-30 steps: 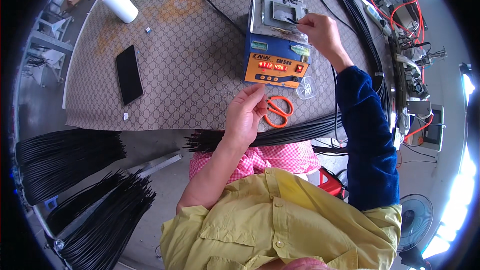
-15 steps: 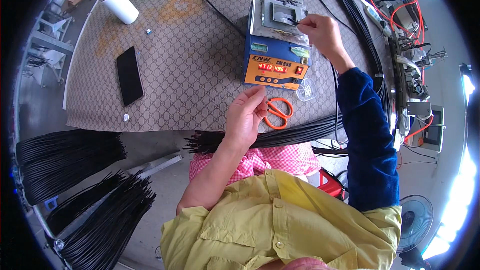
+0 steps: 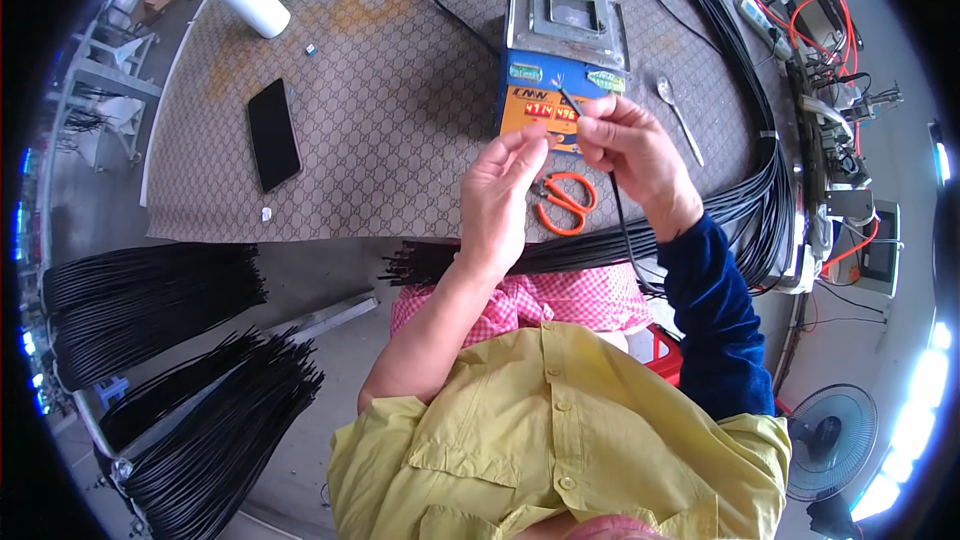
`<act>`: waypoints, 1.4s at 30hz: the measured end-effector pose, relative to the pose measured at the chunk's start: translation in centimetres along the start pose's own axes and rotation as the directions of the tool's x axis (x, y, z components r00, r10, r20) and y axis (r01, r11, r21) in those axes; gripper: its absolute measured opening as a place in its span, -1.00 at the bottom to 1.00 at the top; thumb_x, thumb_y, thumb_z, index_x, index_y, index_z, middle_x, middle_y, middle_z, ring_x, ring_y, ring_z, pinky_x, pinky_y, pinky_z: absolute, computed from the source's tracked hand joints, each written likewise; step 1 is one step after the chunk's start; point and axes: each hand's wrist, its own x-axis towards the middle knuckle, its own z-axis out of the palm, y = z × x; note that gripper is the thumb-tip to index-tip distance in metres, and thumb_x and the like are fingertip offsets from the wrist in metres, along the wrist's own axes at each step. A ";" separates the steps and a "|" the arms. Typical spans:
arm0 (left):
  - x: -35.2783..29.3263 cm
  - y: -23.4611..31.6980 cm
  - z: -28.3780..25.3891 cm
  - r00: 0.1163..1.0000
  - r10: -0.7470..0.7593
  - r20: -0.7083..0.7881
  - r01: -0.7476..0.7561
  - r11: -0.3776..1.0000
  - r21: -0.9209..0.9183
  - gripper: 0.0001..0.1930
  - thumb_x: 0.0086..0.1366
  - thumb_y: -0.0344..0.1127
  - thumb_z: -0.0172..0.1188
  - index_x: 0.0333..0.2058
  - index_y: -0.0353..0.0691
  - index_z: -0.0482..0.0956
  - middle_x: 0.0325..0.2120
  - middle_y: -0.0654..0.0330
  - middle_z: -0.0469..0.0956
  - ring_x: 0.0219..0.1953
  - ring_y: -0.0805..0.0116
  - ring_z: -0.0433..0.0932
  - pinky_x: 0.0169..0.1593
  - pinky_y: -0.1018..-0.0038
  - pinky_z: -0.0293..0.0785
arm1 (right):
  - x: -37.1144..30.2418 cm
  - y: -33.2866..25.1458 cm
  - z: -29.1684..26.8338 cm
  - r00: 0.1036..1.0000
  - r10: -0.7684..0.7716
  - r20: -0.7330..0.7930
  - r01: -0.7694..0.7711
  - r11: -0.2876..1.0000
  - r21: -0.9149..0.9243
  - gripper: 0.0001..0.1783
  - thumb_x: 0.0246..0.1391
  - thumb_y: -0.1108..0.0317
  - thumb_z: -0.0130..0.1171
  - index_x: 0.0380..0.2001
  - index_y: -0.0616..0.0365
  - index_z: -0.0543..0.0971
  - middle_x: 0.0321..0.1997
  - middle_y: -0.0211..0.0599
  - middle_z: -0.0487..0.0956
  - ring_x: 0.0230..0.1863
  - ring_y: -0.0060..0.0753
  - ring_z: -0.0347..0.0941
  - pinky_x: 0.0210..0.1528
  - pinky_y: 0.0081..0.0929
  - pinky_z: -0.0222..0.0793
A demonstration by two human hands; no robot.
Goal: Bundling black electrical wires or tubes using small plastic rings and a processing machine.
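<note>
A thin black cable [image 3: 621, 215] is pinched between the thumb and fingers of my right hand [image 3: 640, 155]. Its stripped end, with fine bare wires fanned out, points up and left over the front of a blue and orange solder pot [image 3: 532, 32]. The cable's length hangs down from the hand toward the table edge. Beside it, my left hand [image 3: 497, 190] is closed in a pinch, thumb against fingers; anything between them is too small to make out. Orange-handled snips [image 3: 568, 206] lie just right of my left hand.
A long bundle of black cables [image 3: 765, 170] curves along the right side and near edge of the table. A spoon [image 3: 682, 120] lies right of the pot. Farther left are a phone [image 3: 273, 135] and a white tumbler [image 3: 258, 6]. More black cables [image 3: 150, 295] hang at left.
My right hand has come back from the top of the pot toward me, bringing the cable end near my left hand. My left hand has risen slightly. The spoon now shows.
</note>
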 end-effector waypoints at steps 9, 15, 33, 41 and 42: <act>-1.4 -0.1 -0.1 0.999 0.047 0.009 -0.046 0.993 -0.111 -0.82 0.17 -0.38 0.05 -0.28 -0.34 0.44 -0.33 0.16 0.48 -0.28 0.51 0.43 -0.14 0.61 0.33 | -3.0 5.1 2.3 0.996 -0.079 -0.028 0.082 0.987 0.136 -0.90 -0.14 0.57 0.16 -0.49 0.19 0.47 -0.46 -0.40 0.49 -0.52 -0.66 0.35 -0.47 -0.72 0.30; -2.0 0.4 -1.0 0.998 -0.048 0.048 0.057 0.974 -0.218 -0.84 0.17 -0.37 0.06 -0.28 -0.28 0.44 -0.39 0.17 0.48 -0.34 0.44 0.46 -0.20 0.53 0.40 | -2.9 6.8 -0.8 0.938 -0.346 -0.009 0.221 0.619 -0.753 -0.87 -0.15 0.43 0.15 -0.50 0.24 0.45 -0.48 -0.26 0.46 -0.42 -0.41 0.40 -0.32 -0.58 0.29; -3.0 1.1 -2.3 0.985 -0.137 -0.100 0.127 0.987 -0.102 -0.81 0.15 -0.39 0.04 -0.27 -0.32 0.47 -0.50 0.20 0.49 -0.48 0.50 0.45 -0.34 0.63 0.39 | -3.4 6.4 -2.2 0.999 0.015 -0.035 -0.035 0.735 -0.678 -0.58 -0.08 0.25 0.17 -0.15 0.22 0.41 -0.58 -0.51 0.38 -0.56 -0.75 0.24 -0.53 -0.70 0.18; -3.3 1.1 -1.9 0.988 -0.063 -0.139 0.066 0.998 0.016 -0.84 0.09 -0.37 0.10 -0.35 -0.32 0.48 -0.56 0.22 0.47 -0.52 0.56 0.43 -0.41 0.68 0.34 | -5.8 3.1 1.3 0.991 0.092 0.097 -0.021 0.823 -0.568 -0.57 -0.10 0.02 0.17 -0.35 0.20 0.50 -0.67 -0.59 0.32 -0.65 -0.77 0.14 -0.61 -0.75 0.05; -3.3 1.1 -1.9 0.989 -0.051 -0.141 0.055 0.998 0.019 -0.84 0.09 -0.38 0.11 -0.36 -0.32 0.48 -0.56 0.22 0.47 -0.53 0.56 0.42 -0.42 0.69 0.33 | -6.0 3.2 1.7 0.989 0.098 0.110 -0.021 0.834 -0.552 -0.56 -0.11 0.00 0.17 -0.36 0.19 0.51 -0.72 -0.65 0.26 -0.70 -0.81 0.07 -0.67 -0.77 -0.07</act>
